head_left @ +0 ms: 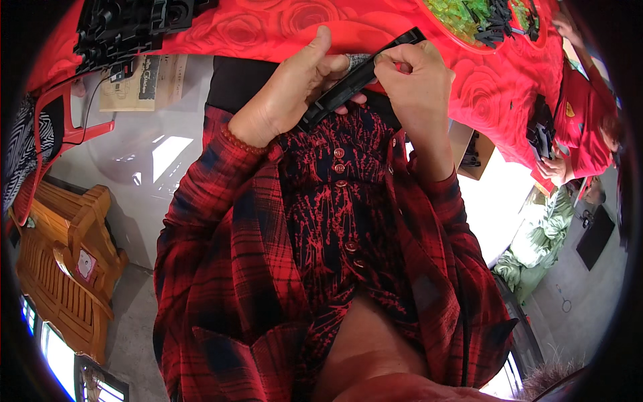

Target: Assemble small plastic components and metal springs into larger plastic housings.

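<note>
A long, narrow black plastic strip [353, 82] slants in front of me, held between my hands just off the table's near edge. My left hand [289, 90] supports its lower end, with the fingers curled beneath and the thumb sticking up. At the upper part, my right hand [420, 86] grips the strip with thumb and bent forefinger. Whether a small piece sits in that pinch is hidden by the fingers. A grey patterned thing [358, 60] shows partly behind the strip; I cannot tell what it is.
Black moulded parts [127, 30] lie at the far left on the red rose-patterned tablecloth [261, 30]. A red tray [479, 48] holds green and black small pieces at the far right. Another person in red [583, 124] works there. A cardboard box [137, 87] and red chair [94, 132] stand left.
</note>
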The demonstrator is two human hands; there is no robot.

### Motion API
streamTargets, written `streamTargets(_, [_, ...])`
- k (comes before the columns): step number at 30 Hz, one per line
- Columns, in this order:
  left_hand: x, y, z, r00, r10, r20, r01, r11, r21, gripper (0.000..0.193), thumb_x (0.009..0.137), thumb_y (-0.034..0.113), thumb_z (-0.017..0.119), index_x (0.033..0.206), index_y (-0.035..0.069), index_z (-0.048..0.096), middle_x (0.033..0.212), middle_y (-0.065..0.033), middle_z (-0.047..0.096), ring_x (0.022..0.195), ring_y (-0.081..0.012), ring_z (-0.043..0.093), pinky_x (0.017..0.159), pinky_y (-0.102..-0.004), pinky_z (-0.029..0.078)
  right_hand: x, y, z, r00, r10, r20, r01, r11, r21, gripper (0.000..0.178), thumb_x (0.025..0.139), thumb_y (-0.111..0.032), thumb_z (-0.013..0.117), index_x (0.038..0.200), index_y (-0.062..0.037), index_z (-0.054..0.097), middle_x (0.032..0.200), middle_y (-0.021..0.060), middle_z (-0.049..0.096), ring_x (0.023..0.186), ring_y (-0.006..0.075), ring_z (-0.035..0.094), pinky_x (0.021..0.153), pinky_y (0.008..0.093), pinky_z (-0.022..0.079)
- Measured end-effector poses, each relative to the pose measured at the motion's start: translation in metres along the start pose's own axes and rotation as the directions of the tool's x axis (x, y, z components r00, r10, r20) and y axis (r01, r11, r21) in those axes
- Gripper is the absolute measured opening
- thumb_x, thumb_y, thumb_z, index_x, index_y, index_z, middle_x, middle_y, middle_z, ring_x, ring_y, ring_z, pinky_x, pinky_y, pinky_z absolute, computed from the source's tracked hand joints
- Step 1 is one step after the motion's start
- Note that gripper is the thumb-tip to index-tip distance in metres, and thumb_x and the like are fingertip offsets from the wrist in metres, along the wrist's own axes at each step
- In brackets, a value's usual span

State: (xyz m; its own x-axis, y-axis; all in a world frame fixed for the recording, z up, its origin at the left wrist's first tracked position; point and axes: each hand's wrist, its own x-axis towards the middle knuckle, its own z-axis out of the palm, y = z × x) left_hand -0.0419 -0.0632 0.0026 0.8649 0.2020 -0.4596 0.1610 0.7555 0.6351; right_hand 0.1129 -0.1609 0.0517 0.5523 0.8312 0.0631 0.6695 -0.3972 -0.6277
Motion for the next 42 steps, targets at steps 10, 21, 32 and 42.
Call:
streamTargets(10, [0.004, -0.001, -0.004, 0.998, -0.060, 0.036, 0.063, 0.993, -0.103, 0.090, 0.099, 0.073, 0.022, 0.137, -0.003, 0.053, 0.119, -0.0096, 0.065, 0.099, -0.0202, 0.067, 0.076, -0.0298, 0.054, 0.001, 0.000, 0.000, 0.999, 0.011, 0.052, -0.015, 0.997, 0.076, 0.009, 0.076, -0.018, 0.070, 0.076, -0.0095, 0.072, 0.074, 0.0073, 0.063, 0.071, 0.0229, 0.060, 0.076, 0.0365, 0.036])
streamTargets(21, [0.005, -0.006, -0.005, 0.999, -0.033, 0.000, 0.033, 0.993, -0.109, 0.082, 0.099, 0.071, 0.029, 0.125, 0.000, 0.062, 0.111, -0.0106, 0.069, 0.095, -0.0206, 0.068, 0.073, -0.0304, 0.055, -0.004, -0.009, 0.005, 0.997, -0.044, 0.067, 0.048, 0.997, -0.063, 0.010, 0.078, -0.021, 0.069, 0.073, -0.0118, 0.070, 0.078, 0.0068, 0.065, 0.070, 0.0238, 0.060, 0.082, 0.0387, 0.033])
streamTargets(32, [0.001, -0.002, 0.002, 0.994, -0.088, -0.059, 0.082, 0.991, -0.105, 0.053, 0.103, 0.042, 0.045, 0.130, 0.000, 0.058, 0.115, -0.0093, 0.067, 0.100, -0.0189, 0.067, 0.076, -0.0314, 0.054, -0.011, 0.002, 0.017, 0.986, -0.164, -0.017, 0.154, 0.953, -0.261, 0.008, 0.079, -0.021, 0.069, 0.077, -0.0131, 0.069, 0.079, 0.0067, 0.063, 0.074, 0.0271, 0.058, 0.080, 0.0423, 0.032])
streamTargets(42, [-0.001, -0.004, 0.000, 0.996, -0.092, -0.017, 0.090, 0.991, -0.098, 0.047, 0.096, 0.022, 0.045, 0.135, -0.003, 0.054, 0.121, -0.0108, 0.066, 0.103, -0.0204, 0.068, 0.082, -0.0295, 0.053, -0.012, 0.005, 0.015, 0.995, -0.102, -0.018, 0.095, 0.964, -0.249, 0.012, 0.080, -0.022, 0.069, 0.077, -0.0111, 0.071, 0.081, 0.0084, 0.065, 0.076, 0.0276, 0.059, 0.081, 0.0427, 0.033])
